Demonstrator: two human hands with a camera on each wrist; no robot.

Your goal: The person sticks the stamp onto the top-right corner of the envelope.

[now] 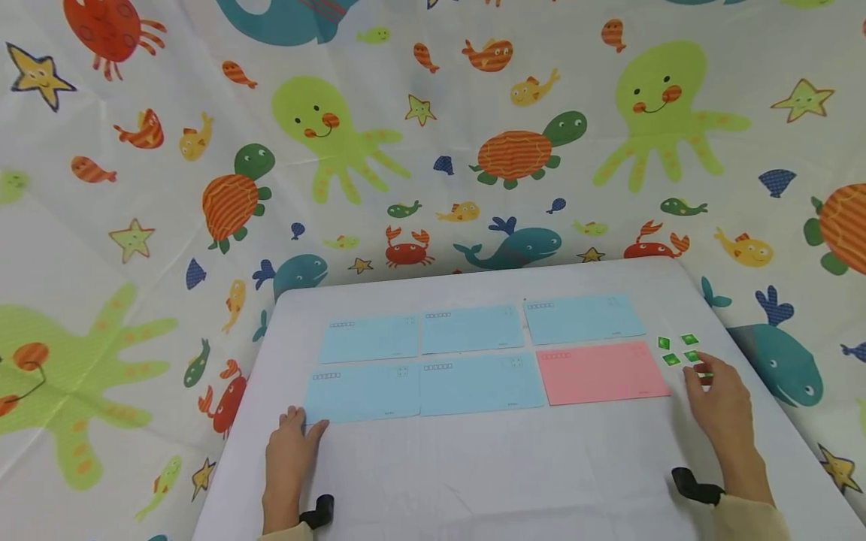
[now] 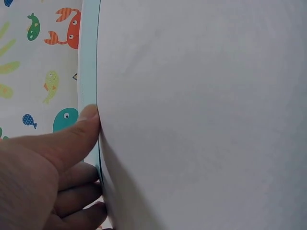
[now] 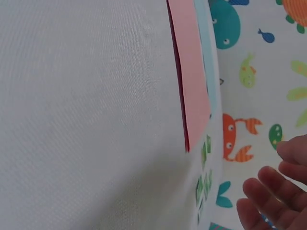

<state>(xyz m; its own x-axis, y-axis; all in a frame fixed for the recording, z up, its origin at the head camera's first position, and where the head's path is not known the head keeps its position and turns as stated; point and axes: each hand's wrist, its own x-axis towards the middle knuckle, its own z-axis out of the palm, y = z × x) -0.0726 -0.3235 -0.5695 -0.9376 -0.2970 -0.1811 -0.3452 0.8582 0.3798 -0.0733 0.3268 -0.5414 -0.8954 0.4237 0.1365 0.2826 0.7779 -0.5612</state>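
Several blue envelopes [image 1: 368,338] and a pink envelope [image 1: 602,373] lie flat in two rows on the white table. My left hand [image 1: 291,451] rests at the lower left corner of the front-left blue envelope [image 1: 361,394]. In the left wrist view its thumb [image 2: 88,115] touches that blue edge. To the right of the pink envelope are several small green stamps [image 1: 670,360]. Over the nearest of them hovers my right hand [image 1: 724,398], fingers loosely bent and apart. The right wrist view shows nothing between those fingers [image 3: 273,191].
Behind the white table [image 1: 501,473] hangs a cloth [image 1: 433,203] printed with sea animals. It also drops down past both sides of the table. A black strap [image 1: 697,487] sits at the right wrist, another black strap [image 1: 318,512] at the left.
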